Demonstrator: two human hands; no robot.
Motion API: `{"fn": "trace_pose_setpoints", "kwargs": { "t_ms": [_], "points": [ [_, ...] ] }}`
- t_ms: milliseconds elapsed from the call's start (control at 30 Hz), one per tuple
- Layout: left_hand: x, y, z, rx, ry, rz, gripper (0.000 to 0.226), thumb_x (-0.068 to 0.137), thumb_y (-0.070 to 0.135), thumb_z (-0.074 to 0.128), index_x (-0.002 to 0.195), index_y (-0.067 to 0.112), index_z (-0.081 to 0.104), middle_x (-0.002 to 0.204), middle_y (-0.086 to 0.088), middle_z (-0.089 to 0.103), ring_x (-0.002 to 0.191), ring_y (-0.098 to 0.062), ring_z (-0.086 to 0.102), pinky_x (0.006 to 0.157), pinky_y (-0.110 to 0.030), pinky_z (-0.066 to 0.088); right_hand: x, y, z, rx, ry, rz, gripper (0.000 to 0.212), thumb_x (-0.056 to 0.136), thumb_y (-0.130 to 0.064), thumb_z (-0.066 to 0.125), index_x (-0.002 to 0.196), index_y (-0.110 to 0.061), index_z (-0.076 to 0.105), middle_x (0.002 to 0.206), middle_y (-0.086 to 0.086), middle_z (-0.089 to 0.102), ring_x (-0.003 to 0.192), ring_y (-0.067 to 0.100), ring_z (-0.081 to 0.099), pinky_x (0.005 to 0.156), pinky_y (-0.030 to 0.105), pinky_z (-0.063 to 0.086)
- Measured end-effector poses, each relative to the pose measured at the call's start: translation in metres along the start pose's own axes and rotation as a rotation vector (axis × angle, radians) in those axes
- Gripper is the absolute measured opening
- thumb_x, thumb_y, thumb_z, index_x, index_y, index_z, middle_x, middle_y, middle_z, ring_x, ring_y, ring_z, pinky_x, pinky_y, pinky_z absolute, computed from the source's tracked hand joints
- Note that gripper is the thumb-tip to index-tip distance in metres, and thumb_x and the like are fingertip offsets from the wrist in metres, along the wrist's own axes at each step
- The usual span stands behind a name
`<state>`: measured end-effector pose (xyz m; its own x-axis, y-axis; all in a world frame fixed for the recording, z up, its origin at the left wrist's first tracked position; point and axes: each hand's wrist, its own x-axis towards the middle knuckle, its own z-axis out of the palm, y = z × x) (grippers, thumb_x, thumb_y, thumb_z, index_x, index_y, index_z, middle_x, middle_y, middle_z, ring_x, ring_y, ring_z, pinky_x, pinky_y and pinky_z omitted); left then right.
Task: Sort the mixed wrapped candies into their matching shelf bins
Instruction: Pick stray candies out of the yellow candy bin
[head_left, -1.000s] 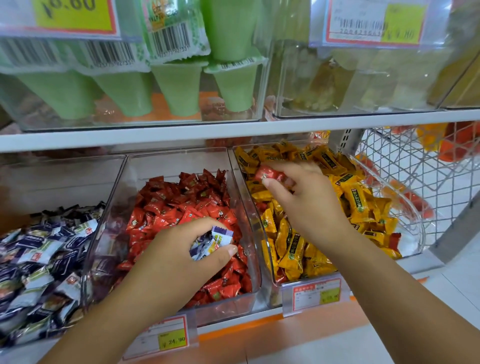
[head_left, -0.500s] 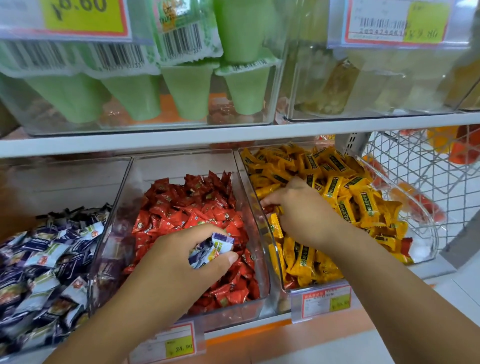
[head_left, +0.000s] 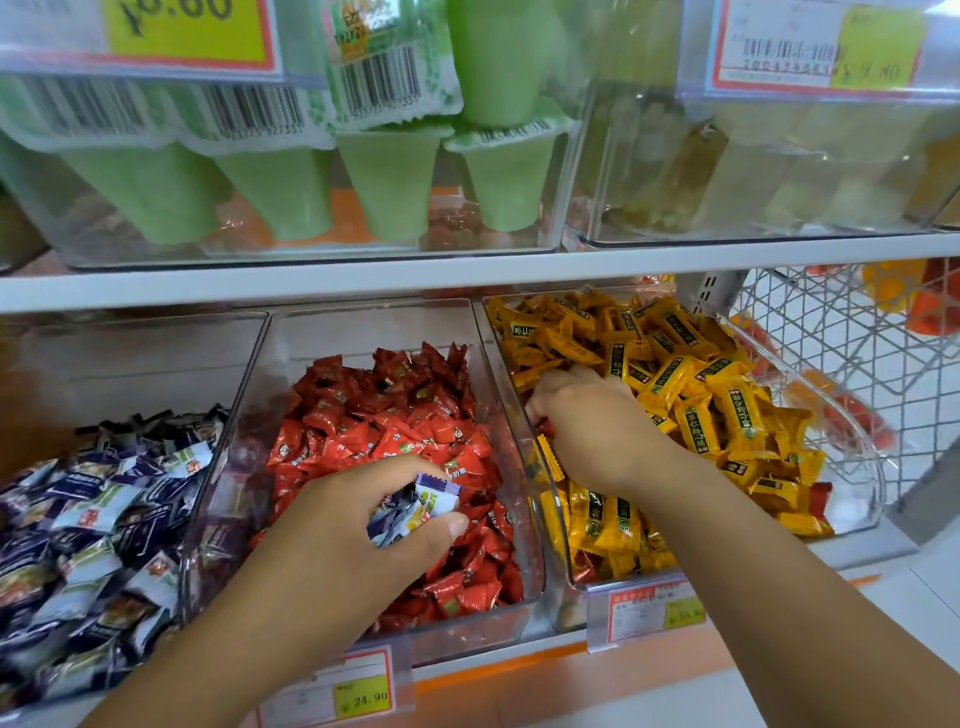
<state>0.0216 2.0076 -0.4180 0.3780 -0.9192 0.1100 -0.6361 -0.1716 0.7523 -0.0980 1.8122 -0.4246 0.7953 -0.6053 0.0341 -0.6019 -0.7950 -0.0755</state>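
— Two hands logged. Left hand (head_left: 353, 530) first?
— Fingers are curled round blue-white candies (head_left: 415, 506), held over the red-candy bin (head_left: 374, 327).
— Right hand (head_left: 587, 421)?
— Reached into the yellow-candy bin (head_left: 857, 499), fingers bent down by its left wall. A red wrapper (head_left: 544, 427) is seen at the tips; grip cannot be told.
— Matching bin?
— Blue-white bin (head_left: 130, 364) is set left of the red one. Green cups (head_left: 395, 187) are stacked on the shelf (head_left: 467, 270) above.

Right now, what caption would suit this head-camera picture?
Left hand grips blue-wrapped candies over the red-candy bin; right hand reaches into the yellow-candy bin.
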Motion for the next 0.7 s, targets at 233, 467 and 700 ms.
{"fn": "trace_pose_setpoints", "kwargs": {
  "t_ms": [233, 467, 700],
  "points": [
    [0.001, 0.003, 0.000, -0.024, 0.012, -0.002, 0.010, 0.081, 0.045, 0.063, 0.090, 0.043, 0.060, 0.076, 0.016, 0.064, 0.066, -0.004, 0.056, 0.061, -0.013, 0.042, -0.006, 0.009, -0.001, 0.355, 0.151, 0.033, 0.024, 0.090, -0.010, 0.059, 0.077, -0.030, 0.065, 0.092, -0.010, 0.060, 0.091, 0.009, 0.055, 0.079, 0.023, 0.041],
    [0.001, 0.004, 0.002, -0.023, 0.016, 0.016, 0.010, 0.081, 0.046, 0.064, 0.087, 0.039, 0.062, 0.077, 0.015, 0.064, 0.066, -0.004, 0.056, 0.062, -0.013, 0.042, -0.023, 0.016, -0.020, 0.902, 0.350, 0.152, 0.005, 0.084, -0.020, 0.072, 0.084, -0.024, 0.073, 0.083, -0.010, 0.071, 0.076, 0.000, 0.064, 0.066, 0.008, 0.047],
    [0.002, 0.005, 0.004, -0.008, 0.006, 0.026, 0.017, 0.080, 0.049, 0.062, 0.089, 0.035, 0.061, 0.075, 0.008, 0.062, 0.057, -0.004, 0.049, 0.058, -0.018, 0.041, -0.018, -0.004, -0.031, 0.918, 0.281, 0.063, 0.016, 0.090, -0.021, 0.065, 0.103, -0.025, 0.073, 0.092, -0.017, 0.071, 0.085, -0.010, 0.063, 0.075, 0.004, 0.046]
  ]
}}
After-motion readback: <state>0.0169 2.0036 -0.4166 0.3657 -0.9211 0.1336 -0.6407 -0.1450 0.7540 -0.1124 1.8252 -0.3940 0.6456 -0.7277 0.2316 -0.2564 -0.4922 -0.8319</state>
